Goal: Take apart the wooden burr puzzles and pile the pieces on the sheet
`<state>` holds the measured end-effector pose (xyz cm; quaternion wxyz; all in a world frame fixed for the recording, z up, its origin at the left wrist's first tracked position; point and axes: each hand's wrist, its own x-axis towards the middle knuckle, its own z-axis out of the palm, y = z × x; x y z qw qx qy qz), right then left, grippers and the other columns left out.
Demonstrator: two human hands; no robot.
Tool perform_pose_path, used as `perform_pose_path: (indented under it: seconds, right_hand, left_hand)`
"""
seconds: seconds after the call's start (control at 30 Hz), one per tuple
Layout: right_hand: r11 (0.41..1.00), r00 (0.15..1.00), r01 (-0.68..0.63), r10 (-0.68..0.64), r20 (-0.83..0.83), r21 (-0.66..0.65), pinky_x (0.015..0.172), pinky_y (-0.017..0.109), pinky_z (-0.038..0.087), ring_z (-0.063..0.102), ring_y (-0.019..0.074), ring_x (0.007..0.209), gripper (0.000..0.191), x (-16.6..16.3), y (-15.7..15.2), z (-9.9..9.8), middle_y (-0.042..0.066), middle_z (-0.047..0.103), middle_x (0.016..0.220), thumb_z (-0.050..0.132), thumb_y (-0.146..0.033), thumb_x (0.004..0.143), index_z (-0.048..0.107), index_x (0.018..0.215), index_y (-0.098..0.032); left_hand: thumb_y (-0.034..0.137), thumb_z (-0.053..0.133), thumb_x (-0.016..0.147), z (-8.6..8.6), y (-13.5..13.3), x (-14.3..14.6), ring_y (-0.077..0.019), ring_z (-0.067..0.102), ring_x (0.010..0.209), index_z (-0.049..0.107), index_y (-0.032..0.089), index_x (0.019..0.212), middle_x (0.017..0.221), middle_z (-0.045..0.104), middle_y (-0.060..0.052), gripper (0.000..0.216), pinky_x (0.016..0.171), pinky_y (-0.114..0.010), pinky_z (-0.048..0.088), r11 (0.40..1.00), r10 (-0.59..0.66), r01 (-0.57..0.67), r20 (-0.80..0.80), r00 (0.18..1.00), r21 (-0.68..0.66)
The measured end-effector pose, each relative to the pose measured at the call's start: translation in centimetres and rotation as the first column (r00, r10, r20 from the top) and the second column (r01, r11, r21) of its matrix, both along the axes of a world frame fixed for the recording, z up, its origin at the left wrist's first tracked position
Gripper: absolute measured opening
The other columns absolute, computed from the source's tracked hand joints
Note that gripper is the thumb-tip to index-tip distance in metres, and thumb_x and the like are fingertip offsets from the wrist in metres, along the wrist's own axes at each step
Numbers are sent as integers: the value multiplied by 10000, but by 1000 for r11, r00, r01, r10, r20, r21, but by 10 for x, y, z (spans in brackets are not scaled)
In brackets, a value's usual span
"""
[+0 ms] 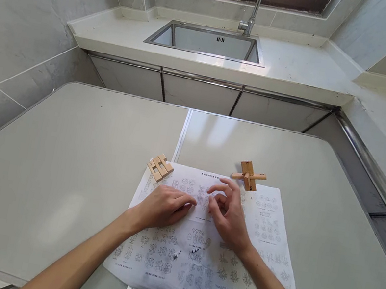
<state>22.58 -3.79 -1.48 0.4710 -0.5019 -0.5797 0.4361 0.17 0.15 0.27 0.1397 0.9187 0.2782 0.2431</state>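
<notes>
Both hands hover over a white printed instruction sheet [266, 237] that lies on a pale grey table [80, 169]. My left hand [163, 206] rests palm down on the sheet, its fingers lying together and pointing right. My right hand [228, 210] is beside it, fingers curled and apart, thumb and forefinger near each other, with nothing visible in them. A small group of notched wooden bars [159, 166] lies at the sheet's far left corner. A partly assembled wooden cross puzzle [248, 176] stands at the sheet's far edge, just beyond my right hand.
Beyond the table runs a white counter [303, 69] with a steel sink [207, 42] and a tap [254, 11] under a window. Cabinet fronts [198, 93] face the table. Tiled wall on the left, a second counter along the right.
</notes>
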Motion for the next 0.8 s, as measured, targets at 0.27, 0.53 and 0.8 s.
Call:
perform_pose_path:
  seconds: [0.27, 0.53, 0.8]
  right_hand:
    - [987, 963, 162, -159, -218, -3, 575, 282, 528, 533, 99, 607, 444, 2, 4, 5, 54, 551, 1272, 614, -230, 979, 316, 1279, -364]
    - [975, 937, 213, -223, -267, -68, 529, 276, 515, 571, 117, 646, 619, 9, 8, 3, 83, 543, 1368, 602, -233, 950, 283, 1454, -400]
    - [973, 936, 215, -230, -266, -84, 546, 281, 516, 549, 116, 647, 566, 9, 8, 6, 81, 572, 1361, 612, -217, 929, 367, 1419, -359]
  left_hand:
    - [169, 539, 1032, 0, 0, 0, -151, 774, 700, 684, 207, 1056, 875, 827, 2, 152, 620, -259, 523, 1000, -6, 6, 2, 1000, -16]
    - [156, 524, 1030, 3, -1, 0, -147, 766, 692, 684, 205, 1043, 863, 819, 4, 167, 620, -258, 524, 1000, -3, 3, -15, 1000, -18]
    - [159, 532, 1031, 1, -1, 0, -140, 762, 689, 686, 203, 1045, 851, 813, 10, 161, 615, -254, 528, 1000, -4, 4, -12, 1000, -10]
